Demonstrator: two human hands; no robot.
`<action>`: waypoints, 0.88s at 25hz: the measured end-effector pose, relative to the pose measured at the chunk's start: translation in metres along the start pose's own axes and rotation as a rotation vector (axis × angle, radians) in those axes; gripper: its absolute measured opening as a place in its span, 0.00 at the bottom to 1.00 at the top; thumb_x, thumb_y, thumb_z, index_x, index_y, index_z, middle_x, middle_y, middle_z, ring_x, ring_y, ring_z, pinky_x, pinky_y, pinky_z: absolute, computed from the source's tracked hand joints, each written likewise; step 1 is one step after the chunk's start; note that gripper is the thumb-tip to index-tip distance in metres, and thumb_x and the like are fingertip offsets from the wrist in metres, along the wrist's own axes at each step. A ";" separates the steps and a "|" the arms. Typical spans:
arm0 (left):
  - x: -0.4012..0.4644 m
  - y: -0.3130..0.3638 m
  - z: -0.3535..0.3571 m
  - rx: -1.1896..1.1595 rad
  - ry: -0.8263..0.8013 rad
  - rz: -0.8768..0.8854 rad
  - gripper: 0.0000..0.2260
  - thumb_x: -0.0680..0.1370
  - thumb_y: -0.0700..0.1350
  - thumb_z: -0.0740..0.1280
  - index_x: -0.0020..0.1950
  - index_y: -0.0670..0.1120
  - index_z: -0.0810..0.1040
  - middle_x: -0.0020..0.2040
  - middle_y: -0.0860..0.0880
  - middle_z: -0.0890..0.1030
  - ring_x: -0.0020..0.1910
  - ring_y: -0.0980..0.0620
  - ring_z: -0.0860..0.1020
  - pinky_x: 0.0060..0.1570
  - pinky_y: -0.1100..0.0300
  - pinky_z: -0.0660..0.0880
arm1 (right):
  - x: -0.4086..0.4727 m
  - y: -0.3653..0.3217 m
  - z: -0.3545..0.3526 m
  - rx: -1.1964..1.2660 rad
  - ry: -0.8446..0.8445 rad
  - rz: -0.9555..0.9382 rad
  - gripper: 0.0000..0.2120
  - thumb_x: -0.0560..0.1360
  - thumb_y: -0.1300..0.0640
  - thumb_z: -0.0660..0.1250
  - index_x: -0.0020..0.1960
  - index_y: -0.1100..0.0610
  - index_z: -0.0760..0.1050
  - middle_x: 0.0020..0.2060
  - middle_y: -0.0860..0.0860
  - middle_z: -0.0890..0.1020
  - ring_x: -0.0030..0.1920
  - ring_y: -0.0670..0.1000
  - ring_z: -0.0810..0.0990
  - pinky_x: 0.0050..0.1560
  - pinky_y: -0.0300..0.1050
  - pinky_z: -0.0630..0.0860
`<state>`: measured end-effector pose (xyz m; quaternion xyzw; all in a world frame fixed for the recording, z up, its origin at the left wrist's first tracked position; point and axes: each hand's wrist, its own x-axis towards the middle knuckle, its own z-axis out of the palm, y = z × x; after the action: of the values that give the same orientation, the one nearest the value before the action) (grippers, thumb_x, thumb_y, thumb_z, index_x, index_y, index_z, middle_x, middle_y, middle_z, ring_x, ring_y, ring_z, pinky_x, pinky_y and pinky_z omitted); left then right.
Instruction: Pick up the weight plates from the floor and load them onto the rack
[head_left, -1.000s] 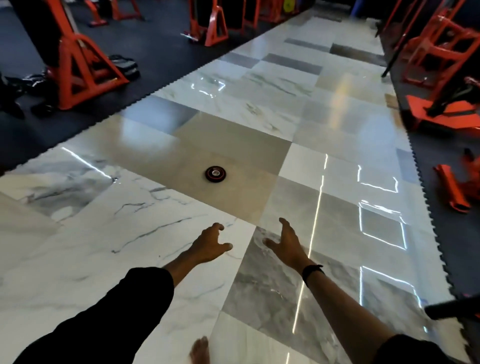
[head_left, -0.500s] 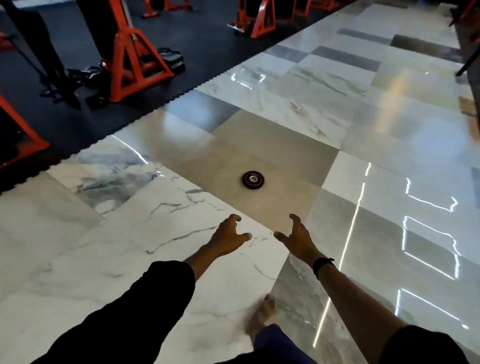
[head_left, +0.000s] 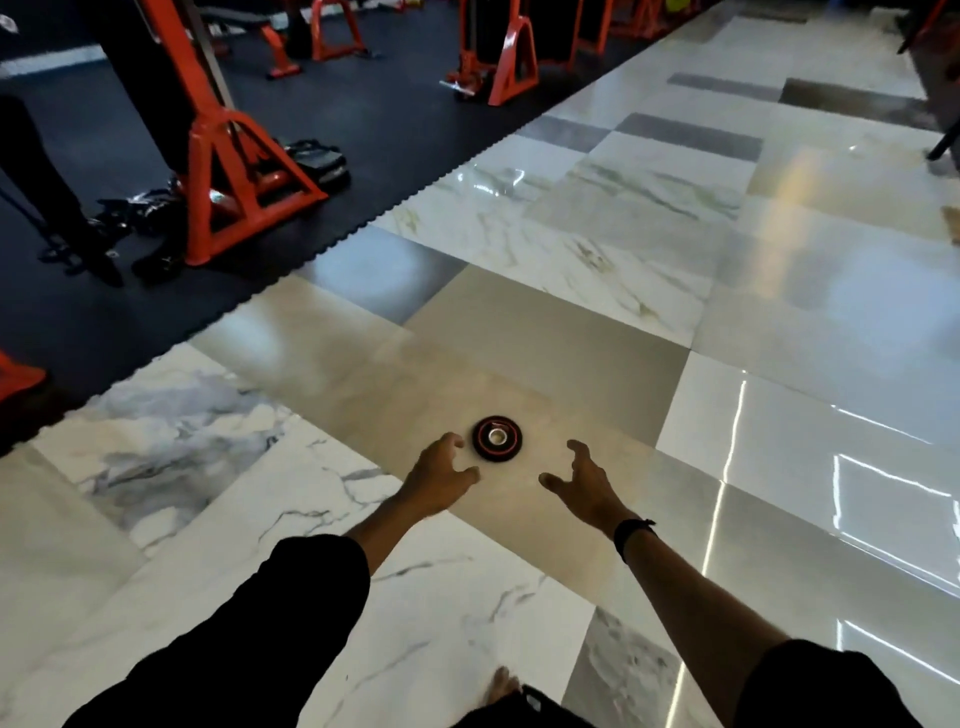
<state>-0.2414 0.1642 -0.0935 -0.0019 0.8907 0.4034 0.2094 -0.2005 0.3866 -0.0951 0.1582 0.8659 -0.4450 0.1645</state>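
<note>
A small round black weight plate with a red ring and a metal hub lies flat on a beige floor tile. My left hand is just to its left, fingers spread and curled, close to the plate's rim but holding nothing. My right hand is a little to the plate's right and nearer to me, also spread and empty, with a black band on its wrist. An orange rack frame stands on the black mat at the far left, with dark plates lying at its foot.
Glossy marble tiles cover the floor around me. A black rubber mat runs along the left with more orange gym frames. A person's dark legs stand beside the rack. My bare foot is at the bottom edge.
I have come closer to the weight plate. Both hands have reached forward and now flank it, where earlier they were well short of it.
</note>
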 end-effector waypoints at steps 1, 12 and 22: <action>0.020 0.008 -0.002 -0.011 0.022 -0.019 0.24 0.75 0.48 0.72 0.67 0.42 0.70 0.65 0.40 0.75 0.62 0.43 0.75 0.59 0.54 0.73 | 0.022 -0.005 -0.012 -0.006 0.001 0.015 0.37 0.77 0.51 0.69 0.77 0.60 0.52 0.72 0.64 0.67 0.72 0.60 0.67 0.65 0.48 0.66; 0.251 0.015 -0.007 0.004 -0.044 -0.183 0.25 0.74 0.48 0.73 0.68 0.42 0.70 0.64 0.41 0.76 0.63 0.43 0.75 0.60 0.53 0.73 | 0.253 -0.034 -0.038 -0.071 -0.148 0.097 0.37 0.77 0.51 0.68 0.77 0.60 0.52 0.73 0.64 0.65 0.72 0.61 0.66 0.68 0.50 0.66; 0.492 -0.006 0.055 0.064 -0.241 -0.453 0.22 0.77 0.50 0.69 0.67 0.43 0.70 0.63 0.42 0.77 0.61 0.43 0.77 0.56 0.53 0.76 | 0.489 -0.034 -0.021 -0.091 -0.236 0.305 0.33 0.78 0.49 0.65 0.76 0.59 0.55 0.71 0.60 0.68 0.71 0.58 0.67 0.68 0.50 0.65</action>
<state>-0.6685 0.2815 -0.3140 -0.1467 0.8485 0.3154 0.3989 -0.6555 0.4478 -0.2671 0.2266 0.8259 -0.3908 0.3372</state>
